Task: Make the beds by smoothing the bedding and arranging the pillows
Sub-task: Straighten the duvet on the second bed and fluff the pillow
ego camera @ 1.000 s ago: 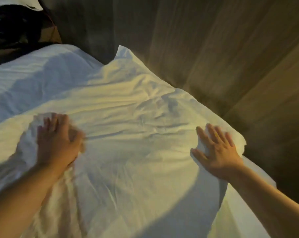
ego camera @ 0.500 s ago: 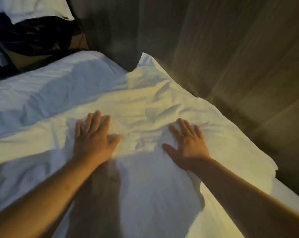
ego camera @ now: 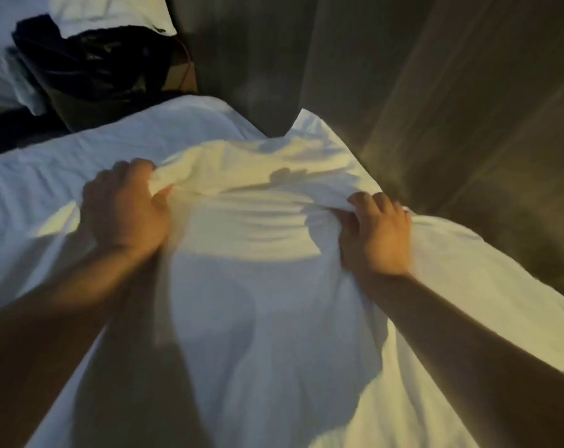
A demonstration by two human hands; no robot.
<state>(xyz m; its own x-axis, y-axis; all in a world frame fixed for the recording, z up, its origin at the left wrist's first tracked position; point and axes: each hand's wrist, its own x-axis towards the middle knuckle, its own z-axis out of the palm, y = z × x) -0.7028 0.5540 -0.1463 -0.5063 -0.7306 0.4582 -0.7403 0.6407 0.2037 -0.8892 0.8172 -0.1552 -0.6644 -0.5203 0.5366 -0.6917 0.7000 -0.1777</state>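
A white pillow (ego camera: 251, 234) lies across the white bed sheet (ego camera: 41, 176) in front of me, lit from one side. My left hand (ego camera: 125, 205) grips a bunch of the pillow's fabric at its upper left. My right hand (ego camera: 376, 227) grips a fold of the same pillow at its upper right. The fabric between the two hands is pulled taut into ridges. The far corner of the pillow (ego camera: 306, 121) points toward the wall.
A wooden panel wall (ego camera: 452, 92) runs close along the far right side of the bed. A dark bag or bin (ego camera: 93, 69) stands beyond the bed at upper left, with another white pillow (ego camera: 112, 11) behind it.
Both hands lay flat and open on the pillow before; now their fingers have curled and bunched the fabric. They moved from the pillow's sides toward its middle, and my view has shifted.
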